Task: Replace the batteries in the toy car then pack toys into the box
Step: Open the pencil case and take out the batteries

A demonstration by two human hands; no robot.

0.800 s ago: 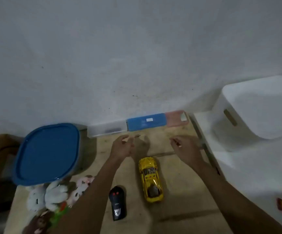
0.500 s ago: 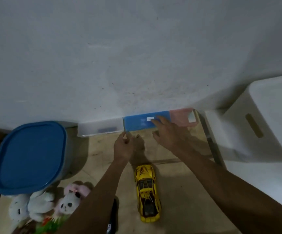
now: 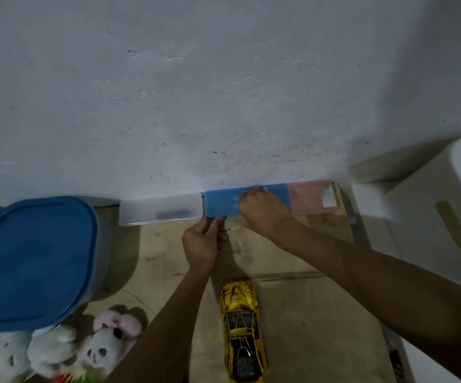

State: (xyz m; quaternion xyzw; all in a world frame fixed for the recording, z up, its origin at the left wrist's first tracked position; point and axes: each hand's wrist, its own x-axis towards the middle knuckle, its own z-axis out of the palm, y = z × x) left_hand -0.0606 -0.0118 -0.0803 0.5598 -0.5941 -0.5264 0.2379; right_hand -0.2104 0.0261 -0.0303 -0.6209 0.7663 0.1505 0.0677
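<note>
The yellow toy car (image 3: 241, 333) stands on the wooden table, nose towards the wall. A blue flat case (image 3: 221, 204) lies against the wall between a white translucent case (image 3: 160, 212) and a pink one (image 3: 312, 194). My right hand (image 3: 262, 212) lies over the blue case with its fingers curled round the far edge. My left hand (image 3: 201, 244) has curled fingers pinching the case's near left corner. A thin dark rod (image 3: 225, 230) pokes out beside that hand; what it is cannot be told.
A box with a blue lid (image 3: 30, 261) stands at the left. Plush toys (image 3: 58, 352) lie in front of it. A white bin (image 3: 444, 211) with a slot handle stands at the right on a white surface. The wall rises right behind the cases.
My right hand moved left from the table onto the blue case and gripped it. My left hand moved forward to the case's corner. The camera came closer to the wall.
</note>
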